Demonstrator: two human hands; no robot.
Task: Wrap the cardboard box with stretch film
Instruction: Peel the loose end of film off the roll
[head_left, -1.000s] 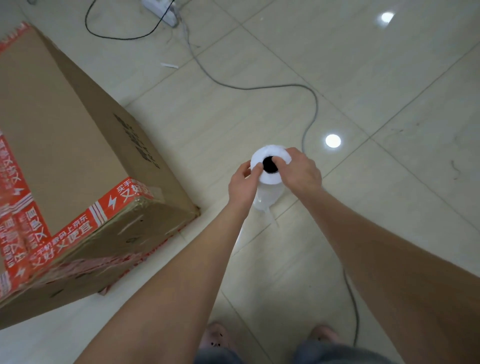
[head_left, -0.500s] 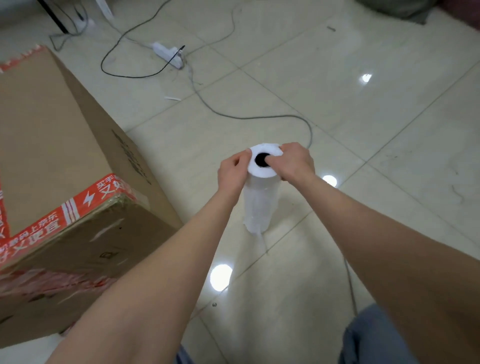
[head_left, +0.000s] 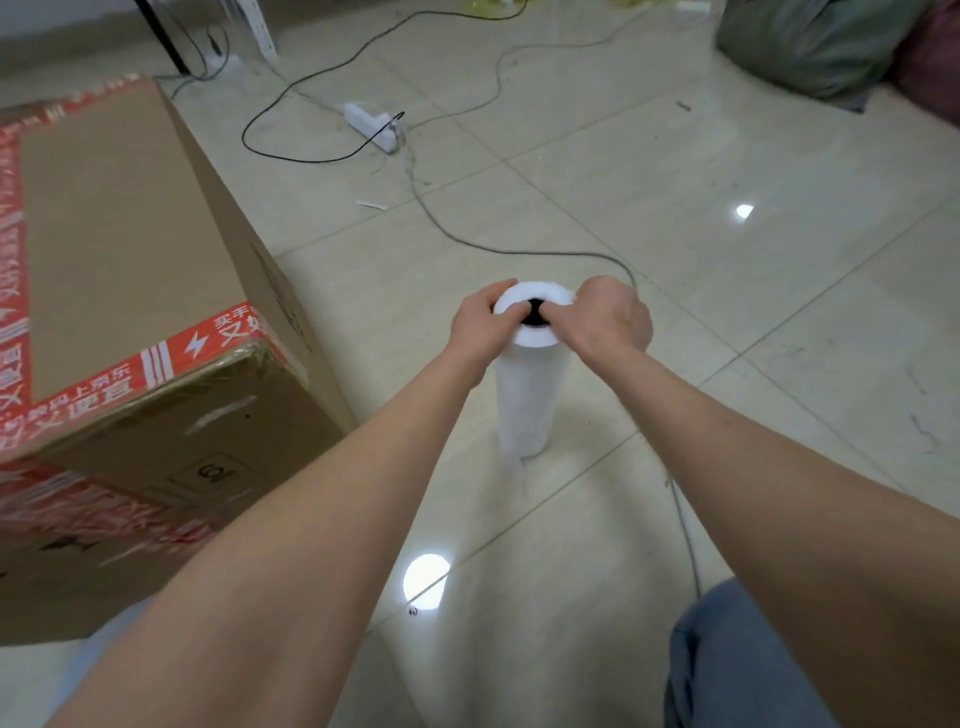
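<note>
My left hand (head_left: 480, 325) and right hand (head_left: 608, 317) gripped the upright stretch film roll (head_left: 524, 395) by its top; the cardboard box (head_left: 130, 312) at nine o'clock showed no film, so wrapping remained.

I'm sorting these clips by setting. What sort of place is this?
Probably an indoor room used for packing, perhaps at a home or small workshop. The floor is glossy tile, a taped cardboard box stands on it, and a power strip with loose cables lies nearby. Both hands hold a film roll.
</note>
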